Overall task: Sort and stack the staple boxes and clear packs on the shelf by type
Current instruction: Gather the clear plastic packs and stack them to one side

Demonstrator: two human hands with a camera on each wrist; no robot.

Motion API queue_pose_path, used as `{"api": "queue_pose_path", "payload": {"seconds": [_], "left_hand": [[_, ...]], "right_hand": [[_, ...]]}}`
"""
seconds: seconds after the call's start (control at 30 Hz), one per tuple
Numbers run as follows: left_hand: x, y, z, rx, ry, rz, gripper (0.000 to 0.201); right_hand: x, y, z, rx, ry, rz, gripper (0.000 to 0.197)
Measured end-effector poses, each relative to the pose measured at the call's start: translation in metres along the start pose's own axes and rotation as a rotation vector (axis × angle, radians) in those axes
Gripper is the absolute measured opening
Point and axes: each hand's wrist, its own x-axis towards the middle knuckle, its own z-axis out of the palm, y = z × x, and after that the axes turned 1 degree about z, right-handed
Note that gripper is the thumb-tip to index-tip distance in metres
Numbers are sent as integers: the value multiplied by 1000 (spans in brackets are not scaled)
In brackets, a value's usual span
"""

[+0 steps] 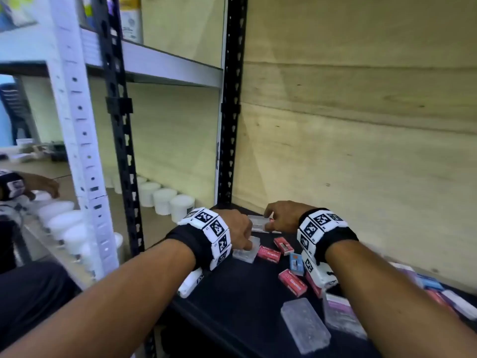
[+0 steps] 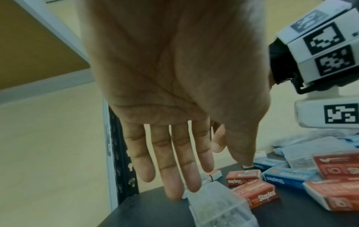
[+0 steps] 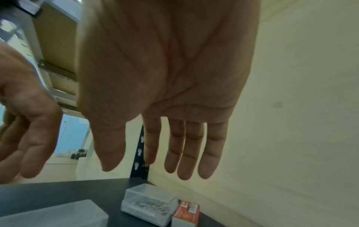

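Clear plastic packs (image 3: 149,202) sit under both slack, empty hands, left hand (image 2: 174,92) and right hand (image 3: 165,76); best gather them squarely, apart from the red staple boxes (image 2: 254,193).

Red staple boxes (image 1: 269,254) and blue staple boxes (image 1: 296,263) scattered flat, clear packs (image 1: 305,325) lying among them on black shelf (image 1: 232,306)

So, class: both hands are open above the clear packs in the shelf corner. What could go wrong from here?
1. The left hand hovers close to one clear pack; it could knock it into the red staple boxes beside it.
2. The right hand might catch the red box touching its clear pack.
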Motion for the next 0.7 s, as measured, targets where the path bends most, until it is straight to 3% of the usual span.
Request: {"api": "queue_pose_path", "payload": {"seconds": [0.43,0.57,0.7], "left_hand": [[-67,10,16,-35,48,-19,33],[-69,13,20,-68,87,-32,30],[-60,12,21,-104,126,-41,33]], "right_hand": [[-85,8,20,-195,7,-45,50],[-87,8,12,-371,2,-51,44],[-77,7,-1,-654,99,-125,46]]}}
